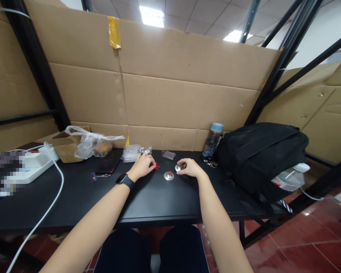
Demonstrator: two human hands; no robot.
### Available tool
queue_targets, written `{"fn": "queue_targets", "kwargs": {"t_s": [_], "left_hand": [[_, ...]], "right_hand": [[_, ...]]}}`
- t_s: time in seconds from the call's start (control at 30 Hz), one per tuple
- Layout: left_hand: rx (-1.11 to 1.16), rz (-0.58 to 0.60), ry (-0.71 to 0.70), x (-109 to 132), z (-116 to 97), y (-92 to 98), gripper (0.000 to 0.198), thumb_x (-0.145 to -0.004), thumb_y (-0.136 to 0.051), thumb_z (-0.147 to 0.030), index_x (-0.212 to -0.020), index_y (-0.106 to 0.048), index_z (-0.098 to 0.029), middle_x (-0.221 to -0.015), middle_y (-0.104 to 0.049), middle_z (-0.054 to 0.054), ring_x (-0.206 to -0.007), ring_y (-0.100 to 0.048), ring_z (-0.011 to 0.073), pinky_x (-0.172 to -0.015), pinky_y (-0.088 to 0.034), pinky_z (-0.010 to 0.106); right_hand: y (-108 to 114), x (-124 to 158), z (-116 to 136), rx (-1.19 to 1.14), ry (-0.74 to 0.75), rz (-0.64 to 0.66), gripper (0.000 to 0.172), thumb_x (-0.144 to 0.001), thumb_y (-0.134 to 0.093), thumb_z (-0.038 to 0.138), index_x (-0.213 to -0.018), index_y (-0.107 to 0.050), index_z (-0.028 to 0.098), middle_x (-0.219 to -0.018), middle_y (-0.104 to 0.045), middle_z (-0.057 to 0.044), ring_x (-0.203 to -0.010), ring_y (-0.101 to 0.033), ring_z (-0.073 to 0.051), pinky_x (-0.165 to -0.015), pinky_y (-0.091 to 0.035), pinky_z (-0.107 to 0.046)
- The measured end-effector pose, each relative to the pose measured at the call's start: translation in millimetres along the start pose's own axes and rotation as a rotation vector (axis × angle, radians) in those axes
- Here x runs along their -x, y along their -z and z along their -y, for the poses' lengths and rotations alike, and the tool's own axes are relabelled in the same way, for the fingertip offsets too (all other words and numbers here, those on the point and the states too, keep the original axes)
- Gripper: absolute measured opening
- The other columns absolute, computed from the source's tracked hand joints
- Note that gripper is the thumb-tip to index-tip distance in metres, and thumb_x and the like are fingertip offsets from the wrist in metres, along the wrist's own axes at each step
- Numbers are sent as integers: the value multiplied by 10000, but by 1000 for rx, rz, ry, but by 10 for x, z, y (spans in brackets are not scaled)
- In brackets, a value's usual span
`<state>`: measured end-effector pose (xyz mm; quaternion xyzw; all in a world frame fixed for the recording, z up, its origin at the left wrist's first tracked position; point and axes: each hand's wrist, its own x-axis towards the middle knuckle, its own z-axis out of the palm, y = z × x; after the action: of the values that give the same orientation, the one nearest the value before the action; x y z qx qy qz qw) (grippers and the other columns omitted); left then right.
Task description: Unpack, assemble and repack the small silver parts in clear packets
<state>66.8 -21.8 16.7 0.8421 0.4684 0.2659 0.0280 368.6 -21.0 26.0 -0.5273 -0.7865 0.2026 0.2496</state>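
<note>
The right hand (191, 167) had its thumb and fingers closed on the rim of a clear disc (179, 167), between the front and back edges of the black surface (159, 201); whether the disc rested there could not be told. A second disc (168, 176) with a red middle lay just to its left, a little nearer the front edge. The left hand (143, 165), with a watch (125, 180) at its wrist, bent over some small red pieces (157, 166); it could not be told whether its fingers gripped any. Beyond that hand, toward the back edge, lay a pile of clear bags (130, 153), and farther right near the same edge a small clear packet (168, 154). A bottle (212, 140) stood near the back right corner, next to a black backpack (261, 151). Toward the back left corner sat a knotted plastic bag (85, 146), with a white power strip (42, 161) by the left edge.
</note>
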Motion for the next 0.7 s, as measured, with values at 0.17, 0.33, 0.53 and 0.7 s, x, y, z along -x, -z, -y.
{"fn": "queue_targets", "kwargs": {"t_s": [0.17,0.33,0.53,0.7], "left_hand": [[87,-50,49,-20,-42,25,161,-945,-538,-292,-919,-687,-236,-988,-730,49,-1021,-599,265,-900,-391,402],[150,-137,51,-35,-106,59,142,-947,-569,-321,-957,-685,-239,-983,-745,37,-1002,-612,246,-909,-387,394],[201,-231,59,-35,-227,114,114,-914,-661,-325,-984,-739,-279,-990,-772,24,-1088,-592,268,-984,-339,449],[264,-275,30,-33,-336,112,107,-925,-654,-330,-920,-744,-273,-1021,-733,23,-1063,-600,242,-996,-367,428]], "right_hand": [[7,11,24,29,20,-10,406,-622,-845,217,-1021,-773,201,-927,-768,-32,-794,-668,-175,-749,-494,-269],[15,8,33,20,20,-62,348,-633,-839,236,-974,-773,212,-859,-762,-20,-773,-657,-178,-745,-502,-283],[-69,-53,149,-326,129,-201,445,-671,-810,272,-1098,-700,211,-1080,-745,-70,-892,-694,-199,-765,-550,-310],[-275,-70,474,-659,227,-208,441,-708,-821,329,-1106,-668,218,-1134,-734,-93,-1030,-712,-234,-776,-563,-307]]}}
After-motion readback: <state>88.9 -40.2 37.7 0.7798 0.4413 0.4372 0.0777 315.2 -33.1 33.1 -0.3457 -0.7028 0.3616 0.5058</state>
